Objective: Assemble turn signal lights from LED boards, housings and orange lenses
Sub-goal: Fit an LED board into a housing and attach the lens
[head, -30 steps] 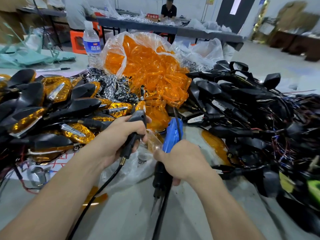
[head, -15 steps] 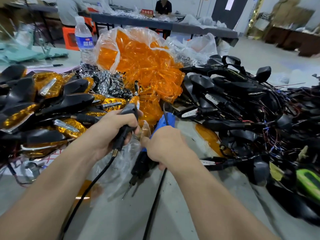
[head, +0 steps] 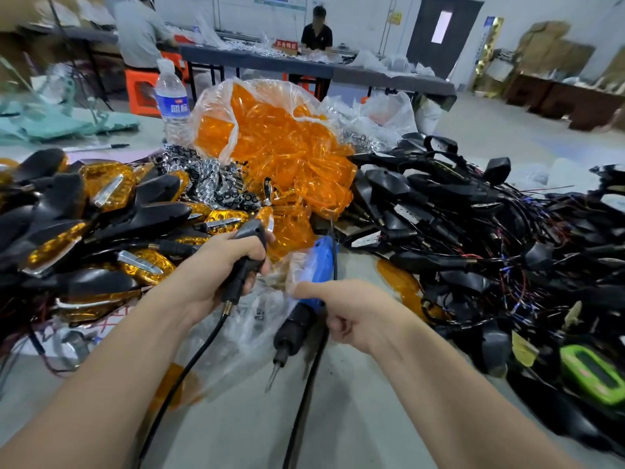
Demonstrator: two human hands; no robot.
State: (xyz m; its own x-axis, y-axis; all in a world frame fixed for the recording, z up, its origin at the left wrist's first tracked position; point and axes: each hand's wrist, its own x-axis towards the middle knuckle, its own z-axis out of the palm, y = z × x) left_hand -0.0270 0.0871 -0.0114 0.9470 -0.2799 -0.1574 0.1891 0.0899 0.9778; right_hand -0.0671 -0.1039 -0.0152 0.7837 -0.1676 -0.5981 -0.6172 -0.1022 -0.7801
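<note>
Housing (head: pixel 252 233) clenched in left hand (head: pixel 220 265), screwdriver (head: pixel 297 328) just right of it loosely pinched by right hand (head: pixel 362 313) (thumb across): likely to slip.

A black housing (head: pixel 250 238) sits tilted in the left hand (head: pixel 220 265), with its stalk and black cable running down toward the worktop. Just behind it, loose orange lenses (head: pixel 280 157) spill from a clear bag. Finished lights (head: pixel 101 211) with orange lenses are heaped at the left, and bare wired housings (head: pixel 449 211) at the right. Shiny silver-and-black parts (head: pixel 209 181) lie between the heaps. The right hand (head: pixel 358 309) holds a blue electric screwdriver (head: pixel 316 265), bit pointing down.
</note>
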